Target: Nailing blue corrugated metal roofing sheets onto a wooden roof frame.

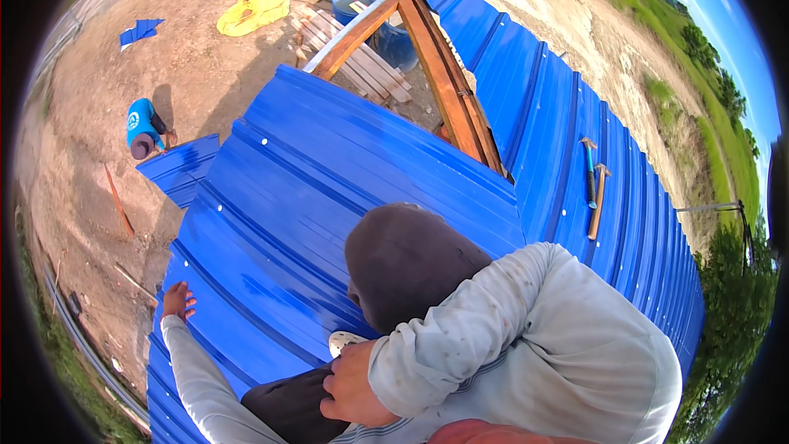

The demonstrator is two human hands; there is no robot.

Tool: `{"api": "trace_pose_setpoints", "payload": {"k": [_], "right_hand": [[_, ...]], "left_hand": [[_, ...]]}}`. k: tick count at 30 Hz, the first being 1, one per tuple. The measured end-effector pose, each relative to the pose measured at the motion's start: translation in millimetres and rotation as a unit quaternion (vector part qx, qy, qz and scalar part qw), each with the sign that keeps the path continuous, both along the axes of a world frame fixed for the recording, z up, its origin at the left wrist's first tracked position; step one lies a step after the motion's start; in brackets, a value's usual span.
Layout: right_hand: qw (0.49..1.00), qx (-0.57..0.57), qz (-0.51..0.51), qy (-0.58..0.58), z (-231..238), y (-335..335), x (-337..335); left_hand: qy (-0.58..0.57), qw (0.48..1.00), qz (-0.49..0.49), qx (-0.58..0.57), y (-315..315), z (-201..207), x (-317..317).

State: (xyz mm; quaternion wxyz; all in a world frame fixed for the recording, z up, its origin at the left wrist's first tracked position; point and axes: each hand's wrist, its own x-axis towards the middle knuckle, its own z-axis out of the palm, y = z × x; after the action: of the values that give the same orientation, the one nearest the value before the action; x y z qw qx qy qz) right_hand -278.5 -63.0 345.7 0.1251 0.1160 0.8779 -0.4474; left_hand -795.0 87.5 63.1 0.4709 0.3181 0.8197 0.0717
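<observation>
A wide, round-edged view looks down on a bright blue ribbed roof sheet (288,164) sloping across the middle and lower left of the frame. At lower left, the left hand (177,302), in a pale grey sleeve (201,386), is near the sheet's left edge, its grip loose and fingers parted; whether it touches the metal I cannot tell. At bottom centre, the right hand (357,386) lies over a dark trouser leg (288,407) with fingers bent; I cannot tell whether they clasp anything. A white shoe (342,342) shows just above that hand. At upper centre, brown wooden beams (444,82) meet at a point. Right of centre, a teal-handled hammer (590,177) and a wooden-handled hammer (597,210) lie side by side on a second roof section (534,107). At left, a co-worker (144,122) in blue bends by a smaller blue sheet (182,166); higher up are a yellow tarp (255,10), stacked boards (362,66) and a blue barrel (349,12)
</observation>
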Motion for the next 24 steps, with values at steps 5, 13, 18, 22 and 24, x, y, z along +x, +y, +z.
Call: {"api": "trace_pose_setpoints", "payload": {"k": [5,13,18,22,24], "right_hand": [[1.0,0.015,-0.003,0.015,-4.5,-1.7,0.9],[1.0,-0.008,0.013,-0.004,1.8,0.5,4.9],[1.0,0.002,0.007,0.003,4.8,0.7,6.0],[1.0,0.01,0.006,0.002,4.2,-1.1,6.6],[1.0,0.015,0.003,0.01,3.7,-2.0,6.8]], "left_hand": [[0.003,1.0,0.001,0.005,2.6,0.0,1.5],[0.009,1.0,0.0,0.003,1.9,-0.4,-2.0],[0.011,1.0,-0.006,0.003,2.5,-1.4,-5.9],[-0.001,1.0,-0.004,0.004,3.9,-0.8,-6.7],[-0.003,1.0,-0.002,0.006,4.1,-0.4,-7.1]]}}
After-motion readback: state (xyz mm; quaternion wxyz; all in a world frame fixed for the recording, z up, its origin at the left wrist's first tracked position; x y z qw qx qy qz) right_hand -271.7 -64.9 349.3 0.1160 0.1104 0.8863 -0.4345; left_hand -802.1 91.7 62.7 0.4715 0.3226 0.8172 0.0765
